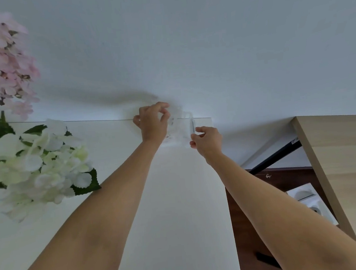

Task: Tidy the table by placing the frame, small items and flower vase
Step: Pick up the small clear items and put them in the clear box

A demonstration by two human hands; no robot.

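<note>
At the far right corner of the white table [174,199], against the wall, stands a white frame [182,128]. My left hand [152,124] grips its left and top side, fingers curled over it. My right hand [207,140] pinches its lower right edge. The frame looks pale and blurred, so its picture is unclear. White and pink artificial flowers [30,160] fill the left of the view; their vase is hidden.
A plain white wall [208,46] rises behind the table. To the right stands a light wooden panel [347,163]. Below it lie a dark brown surface [256,225], a black bar [276,158] and a white object [310,200].
</note>
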